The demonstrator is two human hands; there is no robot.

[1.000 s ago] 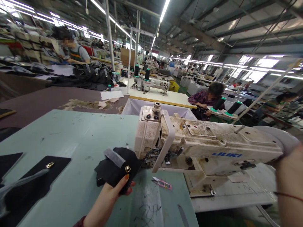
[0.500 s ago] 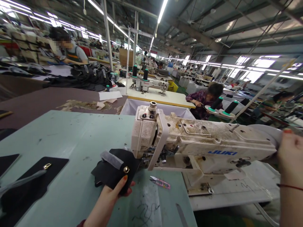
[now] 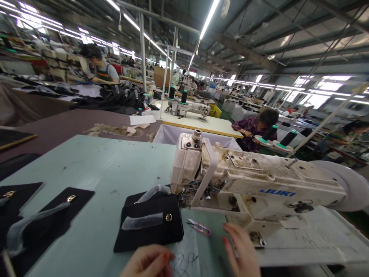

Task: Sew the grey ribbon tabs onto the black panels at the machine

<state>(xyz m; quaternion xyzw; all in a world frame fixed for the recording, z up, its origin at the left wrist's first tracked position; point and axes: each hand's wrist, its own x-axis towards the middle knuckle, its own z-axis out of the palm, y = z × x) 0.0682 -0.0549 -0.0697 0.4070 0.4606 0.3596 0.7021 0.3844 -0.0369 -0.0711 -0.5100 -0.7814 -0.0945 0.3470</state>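
Note:
Two black pieces lie overlapping at the sewing machine's needle end; the front black piece [image 3: 147,234] has a gold buckle [image 3: 168,217] and a strap in clear wrap [image 3: 142,222]. Just below it is my left hand [image 3: 148,261], fingers curled together; whether it holds anything is hidden. My right hand [image 3: 240,250] is over the machine's front edge, fingers apart and holding nothing. Pink-handled thread snips [image 3: 199,227] lie between the hands and the white sewing machine [image 3: 259,181].
More black pieces with buckles [image 3: 57,215] lie on the green tabletop [image 3: 115,161] at the left. Behind are a white-lined bin [image 3: 170,134], another sewing machine [image 3: 191,109] and a brown table [image 3: 63,123]. People work at the back left and right.
My left hand has let go of the black piece, which now lies flat, and has moved down. My right hand has left the handwheel and come in to the left. The view has shifted slightly.

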